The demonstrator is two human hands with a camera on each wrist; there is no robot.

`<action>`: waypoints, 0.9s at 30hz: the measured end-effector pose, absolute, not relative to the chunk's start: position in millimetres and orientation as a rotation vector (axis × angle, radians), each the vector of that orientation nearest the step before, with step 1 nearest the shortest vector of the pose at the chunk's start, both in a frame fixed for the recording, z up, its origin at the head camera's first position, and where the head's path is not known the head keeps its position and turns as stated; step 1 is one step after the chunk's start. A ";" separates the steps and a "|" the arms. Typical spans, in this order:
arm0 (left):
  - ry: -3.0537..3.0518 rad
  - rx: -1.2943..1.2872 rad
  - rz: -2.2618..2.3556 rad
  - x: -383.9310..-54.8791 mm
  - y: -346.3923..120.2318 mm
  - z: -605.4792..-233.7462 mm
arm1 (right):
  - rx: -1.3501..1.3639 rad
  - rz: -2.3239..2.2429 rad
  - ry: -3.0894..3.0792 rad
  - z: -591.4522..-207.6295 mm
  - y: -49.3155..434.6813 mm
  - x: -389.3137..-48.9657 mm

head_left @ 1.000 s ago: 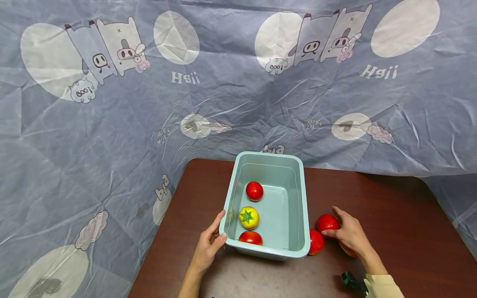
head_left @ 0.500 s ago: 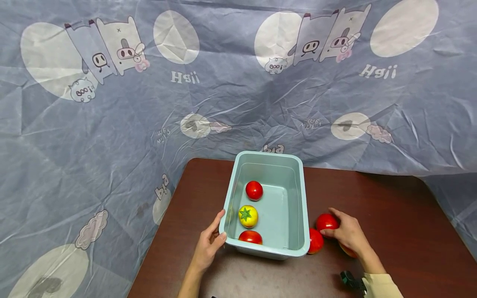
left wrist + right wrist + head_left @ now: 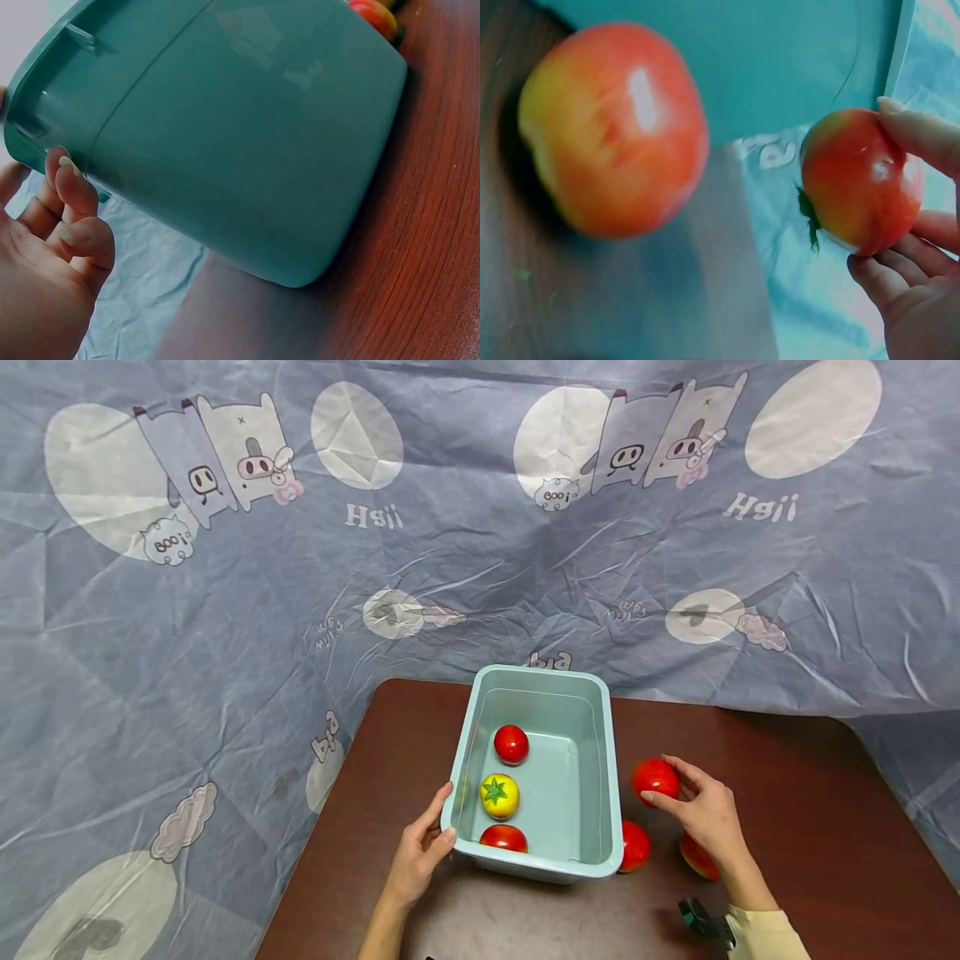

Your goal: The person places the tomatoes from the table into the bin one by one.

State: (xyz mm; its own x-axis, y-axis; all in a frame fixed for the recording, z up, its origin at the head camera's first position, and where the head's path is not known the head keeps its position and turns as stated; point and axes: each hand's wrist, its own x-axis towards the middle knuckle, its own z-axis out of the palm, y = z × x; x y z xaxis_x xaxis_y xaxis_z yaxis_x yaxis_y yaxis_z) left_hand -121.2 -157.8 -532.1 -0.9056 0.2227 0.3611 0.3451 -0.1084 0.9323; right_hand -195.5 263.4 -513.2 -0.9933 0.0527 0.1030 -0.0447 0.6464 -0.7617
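My left hand (image 3: 412, 856) grips the near left corner of a pale blue-green plastic bin (image 3: 536, 862), thumb and fingers at its rim. In the left wrist view the bin's outer wall (image 3: 240, 150) fills much of the frame. Inside lie a red tomato (image 3: 512, 744), a yellow one with a green star-shaped top (image 3: 498, 797) and another red one (image 3: 504, 837). Right of the bin, my right hand (image 3: 708, 814) pinches a red tomato (image 3: 654, 782) between thumb and fingers; the right wrist view shows it raised, its green stem end (image 3: 808, 217) facing sideways.
A red tomato (image 3: 635, 847) lies against the bin's near right side. Another tomato (image 3: 699, 858) is partly hidden under my right hand. The dark wooden table (image 3: 810, 827) meets a grey-blue printed cloth (image 3: 480, 568) behind and to the left.
My right hand has lifted the red tomato up from beside the others, uncovering more of the tomato beneath the hand. The left hand and bin stay as they were.
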 end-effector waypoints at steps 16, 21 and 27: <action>-2.024 -0.658 -2.180 -120.8 -157.8 -532.5 | 0.065 1.554 -2.417 -462.0 226.0 -184.7; -2.023 -0.658 -2.180 -121.8 -158.2 -533.4 | 0.138 1.639 -2.355 -450.5 215.4 -181.5; -2.031 -0.653 -2.183 -121.9 -158.2 -533.2 | 0.226 1.739 -2.324 -446.7 202.7 -180.1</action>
